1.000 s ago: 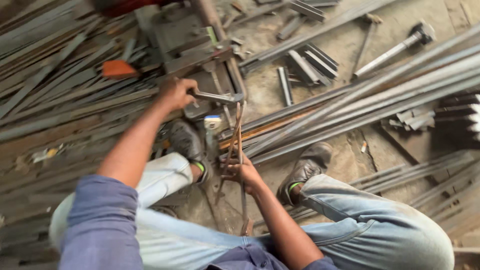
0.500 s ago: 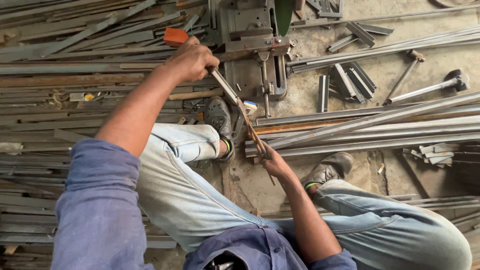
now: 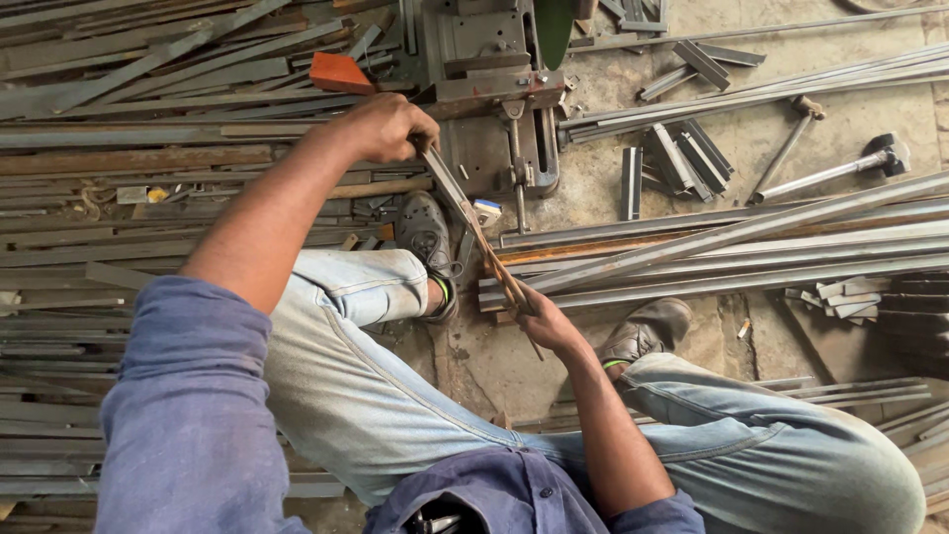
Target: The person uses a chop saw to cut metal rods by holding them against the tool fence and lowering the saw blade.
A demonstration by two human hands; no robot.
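A seated worker grips a flat metal strip (image 3: 474, 232) at both ends on a workshop floor (image 3: 593, 188): the left hand (image 3: 386, 127) is clenched around its upper end beside a floor-mounted metal cutting machine (image 3: 494, 99), while the right hand (image 3: 539, 318) is closed on its lower end (rust-coloured there) between the worker's shoes. The strip slants from the machine toward the worker's knees. Long steel bars (image 3: 751, 247) lie to the right, a hammer (image 3: 840, 168) beyond them, and stacked flat stock (image 3: 119, 148) covers the floor's left side.
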